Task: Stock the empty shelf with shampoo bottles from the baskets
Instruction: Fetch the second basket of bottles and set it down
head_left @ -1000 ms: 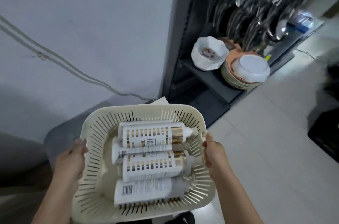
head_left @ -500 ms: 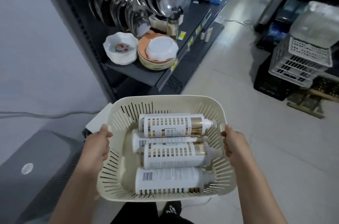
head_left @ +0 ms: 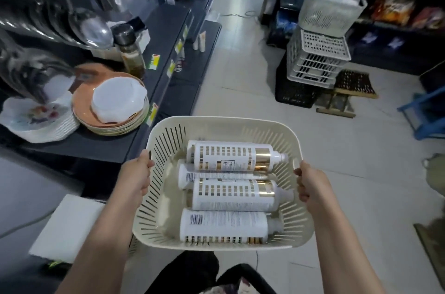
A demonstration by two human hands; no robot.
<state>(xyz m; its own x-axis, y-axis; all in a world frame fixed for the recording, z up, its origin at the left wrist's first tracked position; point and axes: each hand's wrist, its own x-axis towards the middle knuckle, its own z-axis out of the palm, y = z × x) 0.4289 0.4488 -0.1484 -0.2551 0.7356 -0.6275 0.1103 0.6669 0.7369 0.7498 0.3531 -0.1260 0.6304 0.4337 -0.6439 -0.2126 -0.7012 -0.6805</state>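
cream slotted basket (head_left: 224,121) held above the tiled floor (head_left: 240,91), left grip (head_left: 137,175) curled round its left rim, right grip (head_left: 310,183) curled round the right rim, white-and-gold shampoo bottles (head_left: 231,195) lying sideways inside

Pale tiled floor (head_left: 240,101), dark shelving (head_left: 166,19) with stacked plates (head_left: 83,103) left, white crates (head_left: 315,60) right.

Shop, seemingly: price-tagged shelves (head_left: 168,29)
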